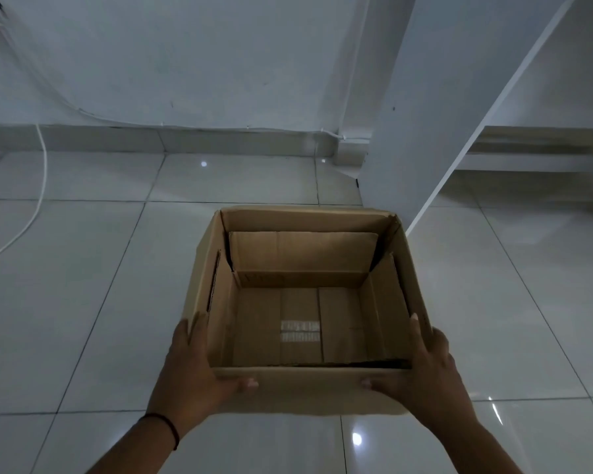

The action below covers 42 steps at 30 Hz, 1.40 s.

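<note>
An open brown cardboard box (308, 391) sits low over the tiled floor in front of me, its top flaps folded down inside and nothing in it. A strip of tape shows on its bottom. My left hand (192, 367) lies flat against the box's near left corner, fingers straight along the side wall and thumb across the front wall. On the near right corner my right hand (428, 371) does the same. I cannot tell whether the box rests on the floor or is lifted.
Glossy white floor tiles (83, 302) surround the box. A white cable (42, 186) runs down the wall and across the floor at the left. A white shelf unit (421, 124) stands just behind the box at the right, in front of the back wall.
</note>
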Available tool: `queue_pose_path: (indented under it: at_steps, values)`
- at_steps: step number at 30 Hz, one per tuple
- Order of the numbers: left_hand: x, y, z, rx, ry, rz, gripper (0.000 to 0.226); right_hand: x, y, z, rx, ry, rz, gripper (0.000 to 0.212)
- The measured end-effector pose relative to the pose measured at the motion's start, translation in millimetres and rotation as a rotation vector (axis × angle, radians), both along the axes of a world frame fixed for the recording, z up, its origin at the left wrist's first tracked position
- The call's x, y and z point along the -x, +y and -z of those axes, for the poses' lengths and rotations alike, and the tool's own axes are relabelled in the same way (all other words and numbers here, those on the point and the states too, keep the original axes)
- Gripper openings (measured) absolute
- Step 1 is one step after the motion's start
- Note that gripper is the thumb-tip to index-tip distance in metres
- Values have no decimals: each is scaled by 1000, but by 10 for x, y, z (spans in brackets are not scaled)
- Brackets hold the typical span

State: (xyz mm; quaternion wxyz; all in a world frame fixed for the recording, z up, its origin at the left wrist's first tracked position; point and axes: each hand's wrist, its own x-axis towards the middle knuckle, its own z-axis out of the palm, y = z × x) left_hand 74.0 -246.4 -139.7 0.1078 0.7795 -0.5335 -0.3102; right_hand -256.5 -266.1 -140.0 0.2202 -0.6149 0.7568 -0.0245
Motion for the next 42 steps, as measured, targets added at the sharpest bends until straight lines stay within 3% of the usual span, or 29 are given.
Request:
queue_pose_path:
  at_steps: [6,13,26,42]
  values:
    - [-255,-507,53,116,88,-63,153,-305,-477,90,77,22,-23,139]
    - [-477,-1359,122,140,70,6,142,-524,-1387,69,117,-36,31,140]
    - [-763,-3123,148,163,-4,60,134,-892,-3063,68,96,103,34,138]
    - [-821,-4224,178,206,-8,-3,131,-993,-4281,102,149,76,23,140]
